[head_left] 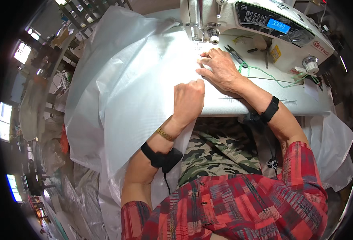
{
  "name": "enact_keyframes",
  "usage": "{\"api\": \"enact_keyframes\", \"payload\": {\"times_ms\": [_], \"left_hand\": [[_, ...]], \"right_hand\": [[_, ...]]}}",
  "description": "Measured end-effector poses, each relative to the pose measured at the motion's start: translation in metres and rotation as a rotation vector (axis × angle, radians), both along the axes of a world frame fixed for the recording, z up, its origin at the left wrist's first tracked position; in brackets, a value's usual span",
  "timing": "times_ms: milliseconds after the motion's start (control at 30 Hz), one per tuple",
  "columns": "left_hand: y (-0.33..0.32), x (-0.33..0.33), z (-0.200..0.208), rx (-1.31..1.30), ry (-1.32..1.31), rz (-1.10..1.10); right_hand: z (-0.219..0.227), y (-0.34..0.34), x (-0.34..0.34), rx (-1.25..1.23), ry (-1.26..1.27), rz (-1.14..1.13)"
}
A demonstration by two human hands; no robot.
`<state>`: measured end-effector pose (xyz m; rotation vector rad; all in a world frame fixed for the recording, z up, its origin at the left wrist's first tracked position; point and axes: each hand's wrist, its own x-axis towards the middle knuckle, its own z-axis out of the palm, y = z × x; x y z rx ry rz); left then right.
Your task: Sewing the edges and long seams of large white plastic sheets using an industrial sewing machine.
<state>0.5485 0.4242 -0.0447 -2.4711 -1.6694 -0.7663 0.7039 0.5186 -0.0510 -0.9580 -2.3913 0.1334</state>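
A large sheet of translucent white plastic spreads over the sewing machine's bed and hangs off its left and front sides. My left hand is closed in a fist on the sheet's right edge, gripping it in front of the needle area. Just beyond it, my right hand lies with fingers extended and apart beside the presser foot, touching the sheet's edge near the needle. The white sewing machine stands over both hands, its needle end brightly lit. What lies under my right fingertips is hidden.
Right of my right hand lie black thread snips and tangled green thread on the machine bed. A lit blue display sits on the machine head. More plastic sheeting hangs at the right. A grey slatted rack stands at the far left.
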Motion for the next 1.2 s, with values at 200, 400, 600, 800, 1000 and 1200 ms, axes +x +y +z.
{"api": "enact_keyframes", "payload": {"times_ms": [200, 400, 600, 800, 1000, 1200], "left_hand": [[0.045, 0.007, 0.001, 0.026, 0.117, 0.084], [0.075, 0.011, 0.002, -0.025, 0.000, 0.205], [0.024, 0.007, 0.004, -0.060, -0.007, 0.181], [0.016, 0.004, 0.000, -0.064, -0.086, 0.135], [0.039, -0.011, 0.002, -0.236, -0.325, 0.193], [0.060, -0.017, -0.006, -0.187, -0.292, 0.204]], "right_hand": [[-0.006, 0.009, 0.008, -0.040, -0.007, 0.031], [-0.008, 0.021, 0.010, -0.078, -0.012, 0.011], [0.001, 0.021, 0.016, -0.144, -0.029, 0.070], [0.003, 0.013, 0.017, -0.064, -0.012, 0.104], [0.005, 0.006, 0.013, -0.056, -0.055, 0.071], [0.001, 0.014, 0.009, -0.001, -0.092, 0.042]]}}
